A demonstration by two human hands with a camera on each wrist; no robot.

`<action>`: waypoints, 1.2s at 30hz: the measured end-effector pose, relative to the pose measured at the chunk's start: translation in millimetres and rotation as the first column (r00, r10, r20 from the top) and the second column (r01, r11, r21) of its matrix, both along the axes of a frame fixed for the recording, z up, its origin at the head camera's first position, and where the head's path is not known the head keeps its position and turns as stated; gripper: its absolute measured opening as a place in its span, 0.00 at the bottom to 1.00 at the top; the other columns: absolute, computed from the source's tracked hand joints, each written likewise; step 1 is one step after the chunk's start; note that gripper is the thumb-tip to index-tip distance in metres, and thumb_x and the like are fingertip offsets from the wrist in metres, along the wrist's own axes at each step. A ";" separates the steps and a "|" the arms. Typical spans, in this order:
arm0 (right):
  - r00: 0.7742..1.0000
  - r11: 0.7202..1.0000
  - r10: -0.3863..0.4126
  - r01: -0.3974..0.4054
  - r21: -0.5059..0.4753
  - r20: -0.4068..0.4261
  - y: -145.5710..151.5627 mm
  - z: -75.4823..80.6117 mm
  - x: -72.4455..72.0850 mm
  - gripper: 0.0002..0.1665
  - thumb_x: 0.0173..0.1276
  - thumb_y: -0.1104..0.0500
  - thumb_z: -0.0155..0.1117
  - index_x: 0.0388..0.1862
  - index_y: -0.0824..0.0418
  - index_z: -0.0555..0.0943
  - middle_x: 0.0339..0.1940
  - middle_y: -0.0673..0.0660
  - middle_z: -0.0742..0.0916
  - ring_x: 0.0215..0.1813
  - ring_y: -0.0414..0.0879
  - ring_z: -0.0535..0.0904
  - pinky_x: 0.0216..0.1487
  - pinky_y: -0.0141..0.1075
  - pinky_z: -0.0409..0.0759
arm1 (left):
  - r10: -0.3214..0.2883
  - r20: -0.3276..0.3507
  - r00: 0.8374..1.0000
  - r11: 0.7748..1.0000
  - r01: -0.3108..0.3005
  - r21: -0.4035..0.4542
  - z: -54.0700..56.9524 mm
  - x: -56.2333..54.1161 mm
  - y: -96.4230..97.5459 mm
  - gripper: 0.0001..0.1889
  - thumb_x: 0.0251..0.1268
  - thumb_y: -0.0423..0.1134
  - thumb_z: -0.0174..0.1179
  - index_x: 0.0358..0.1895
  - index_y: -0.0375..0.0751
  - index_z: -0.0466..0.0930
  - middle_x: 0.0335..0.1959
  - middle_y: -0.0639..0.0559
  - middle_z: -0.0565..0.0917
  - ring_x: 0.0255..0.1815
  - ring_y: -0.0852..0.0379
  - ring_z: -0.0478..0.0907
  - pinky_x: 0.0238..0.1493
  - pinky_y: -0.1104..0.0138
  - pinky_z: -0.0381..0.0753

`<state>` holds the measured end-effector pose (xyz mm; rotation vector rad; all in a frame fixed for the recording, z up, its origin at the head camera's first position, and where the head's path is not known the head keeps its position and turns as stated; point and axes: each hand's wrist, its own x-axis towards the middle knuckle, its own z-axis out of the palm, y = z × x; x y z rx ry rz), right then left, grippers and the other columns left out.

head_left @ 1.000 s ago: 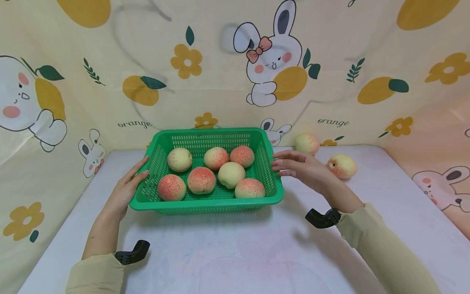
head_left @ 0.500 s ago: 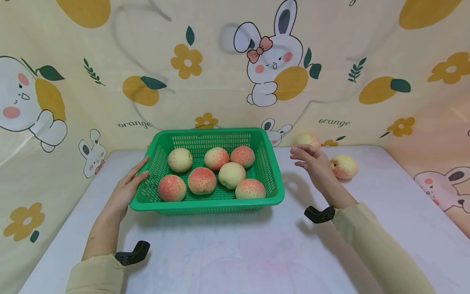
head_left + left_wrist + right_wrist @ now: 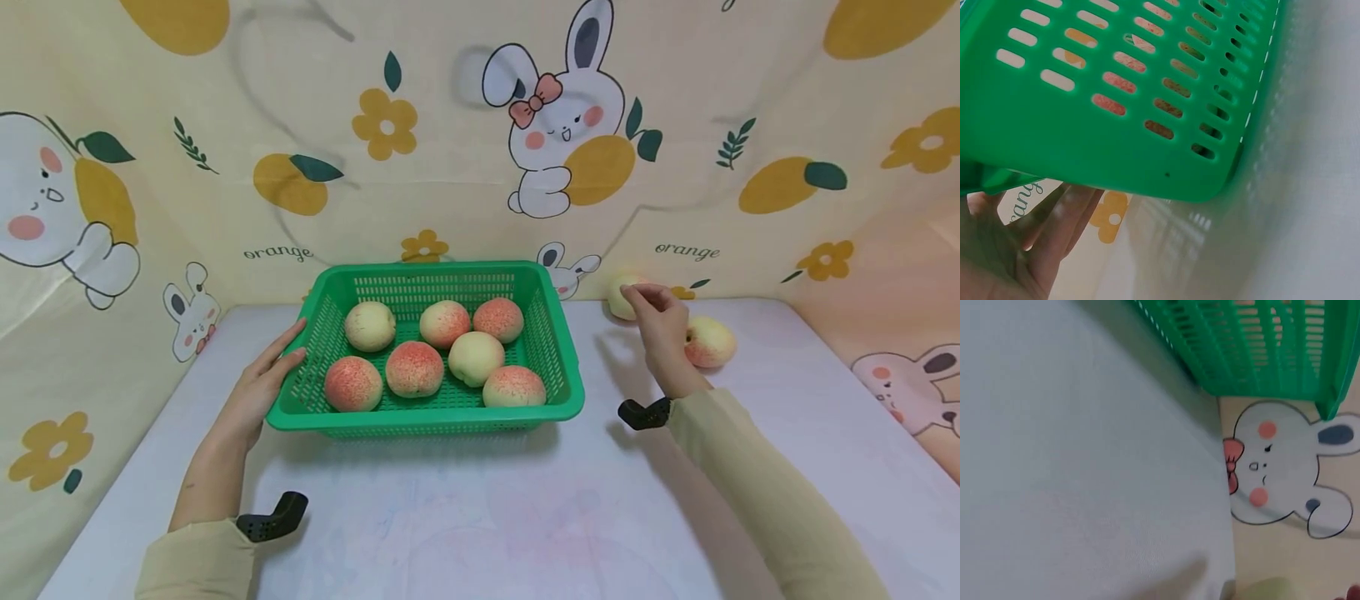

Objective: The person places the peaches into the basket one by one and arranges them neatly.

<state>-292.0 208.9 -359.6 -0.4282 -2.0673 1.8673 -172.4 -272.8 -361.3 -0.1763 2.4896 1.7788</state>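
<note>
A green plastic basket (image 3: 427,421) with slotted walls holds several peaches, among them a red one (image 3: 415,369) and a pale one (image 3: 476,358). My left hand (image 3: 255,387) touches the basket's left side with fairly straight fingers; in the left wrist view, its fingers (image 3: 1063,219) lie against the slotted wall near the rim. To the right of the basket, my right hand (image 3: 662,329) is above the table with bent fingers. Its fingertips are close to a pale peach (image 3: 621,302) at the back, partly hidden by the hand. Nothing shows in its grasp.
Another yellow-red peach (image 3: 712,342) lies just right of my right hand. A patterned cloth (image 3: 450,183) with rabbits and flowers hangs upright behind the white table (image 3: 465,517). Each wrist wears a black camera mount.
My right hand has left the basket's right rim and moved right and back to the far peach, fingers bending more. The left hand stays against the basket.
</note>
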 end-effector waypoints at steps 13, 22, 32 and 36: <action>0.987 0.978 0.003 -0.037 0.207 0.161 9.0 -6.5 -25.5 0.46 0.63 0.48 0.66 0.75 0.55 0.57 0.77 0.58 0.56 0.77 0.50 0.50 0.75 0.43 0.48 | 0.013 0.004 1.000 1.000 -0.013 -0.004 -1.3 -2.3 -1.0 0.30 0.75 0.55 0.43 0.76 0.65 0.46 0.79 0.51 0.41 0.78 0.42 0.34 0.69 0.36 0.41; 0.959 0.990 0.031 -0.069 0.126 0.282 15.4 -14.8 -37.0 0.55 0.64 0.41 0.63 0.79 0.49 0.42 0.80 0.58 0.45 0.79 0.51 0.42 0.76 0.45 0.42 | 0.016 0.001 1.000 1.000 -0.016 0.000 0.3 -0.8 -0.1 0.30 0.75 0.54 0.43 0.77 0.63 0.46 0.79 0.49 0.41 0.78 0.42 0.34 0.70 0.37 0.40; 0.952 0.989 0.042 -0.082 0.120 0.304 17.3 -20.3 -46.9 0.55 0.65 0.42 0.62 0.79 0.51 0.41 0.80 0.56 0.47 0.79 0.50 0.44 0.76 0.44 0.43 | 0.011 -0.010 1.000 1.000 -0.011 0.010 -1.1 -1.1 -0.4 0.30 0.75 0.55 0.43 0.77 0.63 0.46 0.79 0.50 0.41 0.78 0.42 0.34 0.69 0.36 0.40; 0.945 0.981 0.067 -0.121 0.149 0.321 18.7 -24.3 -51.0 0.54 0.67 0.45 0.61 0.79 0.53 0.39 0.80 0.58 0.49 0.78 0.52 0.47 0.76 0.45 0.45 | 0.014 -0.004 1.000 1.000 -0.014 0.017 -1.6 -1.4 -0.9 0.31 0.75 0.55 0.43 0.77 0.64 0.46 0.79 0.50 0.41 0.78 0.42 0.34 0.69 0.36 0.41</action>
